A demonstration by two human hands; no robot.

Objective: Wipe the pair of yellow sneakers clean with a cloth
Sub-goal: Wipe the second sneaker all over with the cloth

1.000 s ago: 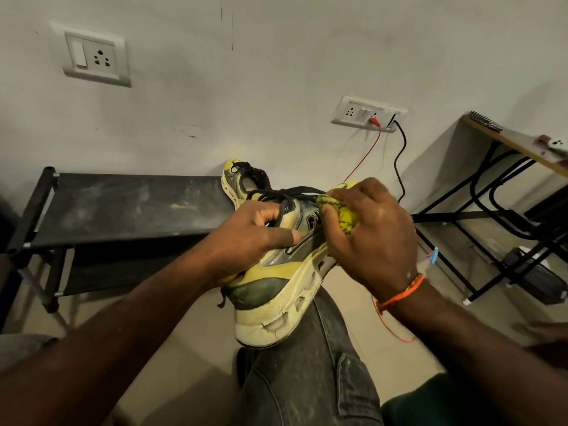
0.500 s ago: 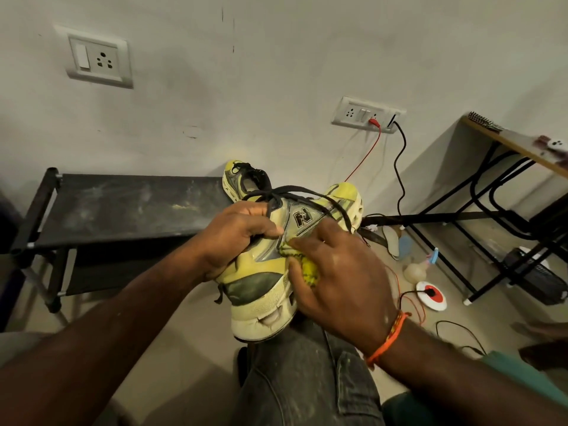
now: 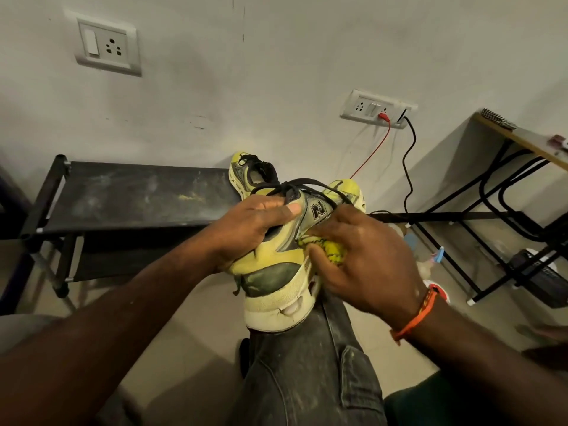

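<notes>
From the head camera, a yellow sneaker point(image 3: 276, 272) sits heel-down on the person's raised knee, which is clad in dusty grey denim point(image 3: 307, 364). The left hand point(image 3: 249, 226) grips the shoe's upper, fingers curled over the tongue and black laces point(image 3: 295, 184), thumb lying flat along the side panel. The right hand point(image 3: 365, 256) is closed round a bunched yellow cloth point(image 3: 333, 250) with dark markings and presses it against the shoe's side, just below the grey panel with its logo. The sole is thick, pale and pitted, with a cut-out at the heel; a dark green patch bands the heel above it. An orange band point(image 3: 415, 318) circles the right wrist.

The second sneaker point(image 3: 249, 173) stands on the right end of a low black rack point(image 3: 123, 195), whose top is scuffed and streaked; the held shoe and left hand cover much of it. Red and black cables point(image 3: 408, 167) hang from a wall socket point(image 3: 378, 108). Small things on the floor behind the right hand are too hidden to name.
</notes>
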